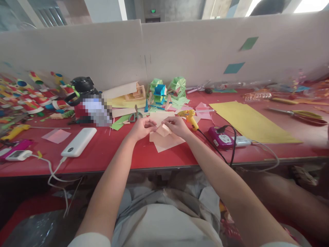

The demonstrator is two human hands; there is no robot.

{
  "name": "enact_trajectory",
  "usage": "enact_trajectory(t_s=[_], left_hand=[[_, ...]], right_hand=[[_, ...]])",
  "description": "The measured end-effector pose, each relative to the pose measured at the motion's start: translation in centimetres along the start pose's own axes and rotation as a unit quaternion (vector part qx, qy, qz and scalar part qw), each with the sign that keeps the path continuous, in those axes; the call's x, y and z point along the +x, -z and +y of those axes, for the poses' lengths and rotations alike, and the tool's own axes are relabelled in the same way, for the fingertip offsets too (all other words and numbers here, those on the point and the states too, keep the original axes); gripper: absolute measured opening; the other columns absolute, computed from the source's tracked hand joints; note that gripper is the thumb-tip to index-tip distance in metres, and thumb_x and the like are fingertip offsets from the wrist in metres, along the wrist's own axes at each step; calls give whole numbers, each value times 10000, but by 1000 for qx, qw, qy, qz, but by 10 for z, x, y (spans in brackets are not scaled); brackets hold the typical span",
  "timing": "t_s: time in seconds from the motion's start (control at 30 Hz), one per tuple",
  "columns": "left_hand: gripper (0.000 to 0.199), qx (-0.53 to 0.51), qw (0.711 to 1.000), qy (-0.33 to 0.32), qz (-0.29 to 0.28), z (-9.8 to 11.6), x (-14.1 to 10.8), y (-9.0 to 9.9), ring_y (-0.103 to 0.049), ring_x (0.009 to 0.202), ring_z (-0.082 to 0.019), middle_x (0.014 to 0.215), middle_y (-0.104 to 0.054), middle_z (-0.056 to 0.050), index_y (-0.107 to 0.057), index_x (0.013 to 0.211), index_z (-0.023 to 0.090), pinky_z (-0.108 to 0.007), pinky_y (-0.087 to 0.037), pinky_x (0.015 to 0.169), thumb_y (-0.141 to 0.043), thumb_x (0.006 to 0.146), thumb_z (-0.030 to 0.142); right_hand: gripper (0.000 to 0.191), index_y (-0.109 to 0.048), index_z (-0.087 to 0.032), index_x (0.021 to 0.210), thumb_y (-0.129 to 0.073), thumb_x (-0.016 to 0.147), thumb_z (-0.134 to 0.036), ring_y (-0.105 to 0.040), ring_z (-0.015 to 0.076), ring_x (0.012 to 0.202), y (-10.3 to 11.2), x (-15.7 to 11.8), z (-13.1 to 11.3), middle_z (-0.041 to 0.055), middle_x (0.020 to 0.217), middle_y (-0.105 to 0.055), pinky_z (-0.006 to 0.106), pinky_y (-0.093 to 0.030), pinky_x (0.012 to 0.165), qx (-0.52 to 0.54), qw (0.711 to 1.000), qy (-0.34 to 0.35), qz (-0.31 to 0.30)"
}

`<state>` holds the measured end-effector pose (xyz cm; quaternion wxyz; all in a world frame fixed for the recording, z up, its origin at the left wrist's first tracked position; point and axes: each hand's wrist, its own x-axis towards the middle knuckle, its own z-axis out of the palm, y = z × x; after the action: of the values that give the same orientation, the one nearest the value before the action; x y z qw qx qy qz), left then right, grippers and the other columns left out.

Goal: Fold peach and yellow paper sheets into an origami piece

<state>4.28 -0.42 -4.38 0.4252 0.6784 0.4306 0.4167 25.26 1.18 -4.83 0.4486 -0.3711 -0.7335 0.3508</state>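
A small folded piece of pale peach paper [163, 130] is between my two hands, above flat peach sheets [167, 143] on the red table. My left hand [144, 128] has its fingers curled at the paper's left edge. On the other side, my right hand [177, 126] pinches the paper's right edge with thumb and forefinger. A yellow glue gun [190, 119] lies just right of my right hand. Scissors with grey-green handles [135, 116] rest behind my left hand.
Green and blue folded paper pieces [160, 92] stand behind my hands. A purple power strip [221, 138] with cables and a yellow sheet [254, 121] are at right. At left lie a white power bank [79, 142] and a black-lidded bottle [82, 85].
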Motion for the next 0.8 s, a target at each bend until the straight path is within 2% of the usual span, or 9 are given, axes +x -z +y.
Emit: enact_trajectory(t_s=[0.13,0.3,0.43,0.53,0.7,0.8], left_hand=[[293,-16,1000,-21,-2,6,-1,-4,-705,790,-206,820,-718,-66,-659,866,150,-352,-558,765,-761,730,389],[293,-7,998,-52,26,6,0,-8,-692,811,-198,843,-721,-69,-668,829,149,-334,-552,783,-810,674,352],[226,-2,997,-59,55,3,2,-7,-698,779,-198,803,-729,-64,-680,832,153,-335,-556,771,-770,718,326],[244,2,997,-55,59,2,3,-6,-703,776,-202,809,-734,-66,-683,858,154,-339,-559,767,-780,704,316],[306,-1,998,-36,56,2,3,-3,-704,778,-203,818,-735,-72,-677,878,151,-348,-559,771,-809,667,330],[330,1,998,-26,55,3,3,-3,-701,772,-204,793,-733,-68,-681,865,151,-345,-557,756,-826,644,350]], right_hand=[[375,-686,-159,736,-607,824,-514,-568,160,678,1,0,3,43,706,-665,279,-417,615,-5,999,-4,35],[437,-664,-164,741,-593,822,-587,-518,151,646,-1,0,5,29,661,-609,278,-388,588,3,997,-15,72],[515,-619,-175,698,-510,860,-651,-504,144,628,-3,0,3,14,628,-541,277,-402,584,39,997,-24,54],[546,-626,-175,717,-467,878,-672,-550,157,674,-2,-2,-3,30,686,-585,281,-432,614,66,997,-30,32],[445,-692,-176,882,-652,791,-610,-617,189,846,0,-5,-12,53,887,-681,284,-470,701,51,999,-10,-4],[424,-686,-172,887,-695,765,-579,-633,195,878,-1,-5,-12,65,935,-693,292,-487,737,67,998,-9,-8]])
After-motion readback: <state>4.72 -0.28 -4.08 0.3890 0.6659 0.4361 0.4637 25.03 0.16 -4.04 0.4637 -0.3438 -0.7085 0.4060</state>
